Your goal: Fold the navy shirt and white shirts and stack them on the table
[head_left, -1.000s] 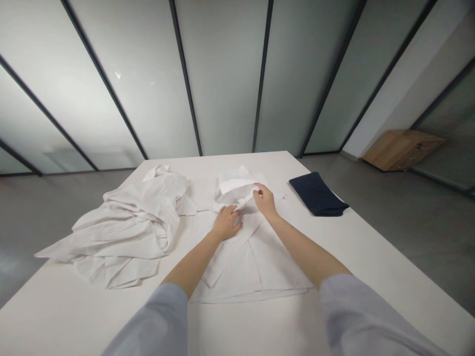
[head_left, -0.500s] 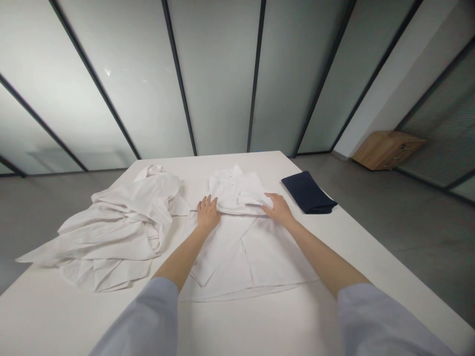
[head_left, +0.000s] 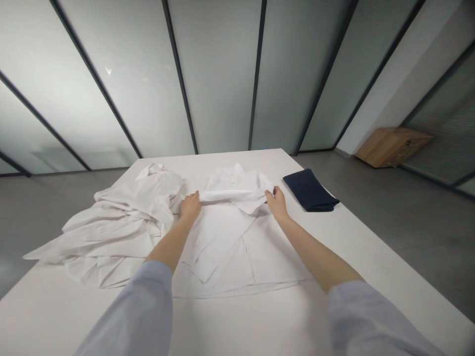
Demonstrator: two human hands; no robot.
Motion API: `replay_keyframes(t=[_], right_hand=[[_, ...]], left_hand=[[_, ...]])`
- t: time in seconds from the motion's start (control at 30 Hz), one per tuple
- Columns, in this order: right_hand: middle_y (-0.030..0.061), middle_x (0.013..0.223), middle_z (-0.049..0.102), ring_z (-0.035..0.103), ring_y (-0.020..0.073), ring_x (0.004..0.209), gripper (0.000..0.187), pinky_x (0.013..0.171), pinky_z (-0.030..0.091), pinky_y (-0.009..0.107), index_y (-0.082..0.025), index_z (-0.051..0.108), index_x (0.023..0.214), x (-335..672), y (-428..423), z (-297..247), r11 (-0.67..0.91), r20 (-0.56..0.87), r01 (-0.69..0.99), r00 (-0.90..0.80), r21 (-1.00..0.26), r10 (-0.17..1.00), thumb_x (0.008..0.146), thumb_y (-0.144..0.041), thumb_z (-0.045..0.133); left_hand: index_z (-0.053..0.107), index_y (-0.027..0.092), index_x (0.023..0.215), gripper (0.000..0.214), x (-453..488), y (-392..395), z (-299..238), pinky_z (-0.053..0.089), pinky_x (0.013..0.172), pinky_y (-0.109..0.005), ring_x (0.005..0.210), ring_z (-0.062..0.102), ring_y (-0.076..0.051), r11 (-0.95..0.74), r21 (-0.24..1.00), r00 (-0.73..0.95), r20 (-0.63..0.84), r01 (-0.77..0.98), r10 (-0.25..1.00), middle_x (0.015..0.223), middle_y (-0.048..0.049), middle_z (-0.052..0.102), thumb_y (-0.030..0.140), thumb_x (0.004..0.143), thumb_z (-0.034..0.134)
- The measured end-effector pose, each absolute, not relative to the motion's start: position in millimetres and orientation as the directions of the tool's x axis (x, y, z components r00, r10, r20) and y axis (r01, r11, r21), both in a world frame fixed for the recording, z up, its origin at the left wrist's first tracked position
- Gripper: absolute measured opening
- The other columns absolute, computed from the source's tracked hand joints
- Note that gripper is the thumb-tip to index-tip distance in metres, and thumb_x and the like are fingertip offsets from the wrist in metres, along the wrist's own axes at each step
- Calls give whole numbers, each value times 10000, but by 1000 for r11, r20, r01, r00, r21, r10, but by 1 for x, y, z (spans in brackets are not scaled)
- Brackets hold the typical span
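A white garment with a collar, which looks like a shirt or coat (head_left: 230, 247), lies on the white table in front of me. Its lower part is spread flat toward me, and a raised fold crosses it further up. My left hand (head_left: 190, 204) grips the left end of that fold, fingers closed on the cloth. At the right end, my right hand (head_left: 275, 200) pinches the fabric between thumb and fingers. Between my hands the cloth is pulled fairly straight, with a loose flap sagging near the right.
A crumpled heap of white cloth (head_left: 122, 222) lies on the left of the table (head_left: 260, 326). A folded dark navy cloth (head_left: 309, 191) is near the right edge. Beyond are frosted glass panels (head_left: 218, 74) and a wooden cabinet (head_left: 393, 147) on the floor.
My left hand has moved left and up, from lying on the cloth to gripping its edge. The fold is now lifted and stretched between both hands.
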State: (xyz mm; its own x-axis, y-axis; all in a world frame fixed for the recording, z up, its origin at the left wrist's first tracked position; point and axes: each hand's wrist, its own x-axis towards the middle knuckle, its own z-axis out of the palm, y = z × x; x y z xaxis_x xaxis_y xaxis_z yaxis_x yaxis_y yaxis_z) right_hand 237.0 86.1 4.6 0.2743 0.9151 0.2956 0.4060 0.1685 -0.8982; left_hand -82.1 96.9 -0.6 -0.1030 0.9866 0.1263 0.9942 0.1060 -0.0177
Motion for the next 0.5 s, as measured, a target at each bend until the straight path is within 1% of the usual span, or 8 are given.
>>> replay_keyframes(t=[0.07, 0.1, 0.13, 0.2, 0.33, 0.4, 0.43, 0.5], right_hand=[[77, 1001, 679, 634, 209, 855, 394, 660, 546, 310, -180, 566, 1146, 249, 63, 2, 185, 234, 175, 320, -967, 918, 801, -353, 483], [73, 1005, 680, 635, 214, 888, 410, 654, 550, 302, -193, 563, 1158, 255, 50, 1, 181, 205, 101, 335, -978, 920, 784, -350, 500], [70, 1006, 681, 634, 223, 918, 427, 649, 554, 299, -205, 562, 1165, 263, 38, -1, 168, 175, 53, 359, -984, 917, 763, -340, 523], [69, 1018, 678, 639, 233, 922, 503, 642, 563, 306, -219, 542, 1206, 278, 15, -6, 125, 120, 15, 398, -992, 909, 715, -322, 572], [76, 1021, 663, 660, 215, 756, 708, 596, 566, 318, -223, 437, 1335, 308, -16, -15, -3, 39, 102, 404, -995, 914, 665, -344, 631], [67, 991, 658, 655, 210, 734, 754, 580, 553, 308, -236, 404, 1372, 319, -25, -17, -26, 36, 157, 380, -987, 924, 668, -373, 637], [53, 943, 656, 647, 203, 720, 737, 571, 540, 299, -239, 418, 1367, 324, -29, -18, -21, 46, 184, 357, -983, 933, 675, -384, 629], [8, 764, 623, 603, 176, 628, 596, 529, 491, 271, -223, 543, 1250, 332, -35, -17, -8, 69, 256, 292, -967, 954, 685, -400, 602]], left_hand=[[431, 167, 1373, 485, -88, 98, 0, 455, 882, -376, 1104, 583, -264, 133, -25, -128, 147, 991, 981, 1179, -163, 635, 140, 894, 364], [442, 161, 1364, 477, -91, 98, 0, 451, 884, -377, 1100, 587, -265, 135, -26, -130, 155, 990, 979, 1160, -162, 643, 141, 894, 362], [450, 156, 1356, 470, -93, 99, 0, 449, 883, -375, 1099, 588, -266, 130, -26, -124, 159, 991, 979, 1148, -161, 648, 142, 894, 363], [466, 155, 1341, 460, -97, 100, 0, 452, 871, -367, 1096, 589, -268, 115, -22, -110, 156, 993, 982, 1143, -157, 648, 143, 891, 369], [502, 149, 1295, 439, -100, 102, 2, 464, 839, -362, 1081, 585, -277, 108, -17, -105, 150, 994, 983, 1165, -152, 630, 140, 868, 401], [517, 159, 1269, 432, -99, 100, 3, 458, 854, -353, 1100, 566, -270, 79, -8, -77, 170, 997, 982, 1195, -142, 608, 128, 847, 431], [531, 170, 1245, 419, -99, 98, 4, 452, 868, -345, 1112, 554, -263, 49, -6, -47, 186, 999, 981, 1205, -134, 597, 121, 838, 441], [572, 191, 1161, 363, -99, 94, 5, 440, 887, -334, 1119, 536, -250, -22, -18, 26, 210, 1000, 977, 1186, -117, 590, 109, 834, 439]])
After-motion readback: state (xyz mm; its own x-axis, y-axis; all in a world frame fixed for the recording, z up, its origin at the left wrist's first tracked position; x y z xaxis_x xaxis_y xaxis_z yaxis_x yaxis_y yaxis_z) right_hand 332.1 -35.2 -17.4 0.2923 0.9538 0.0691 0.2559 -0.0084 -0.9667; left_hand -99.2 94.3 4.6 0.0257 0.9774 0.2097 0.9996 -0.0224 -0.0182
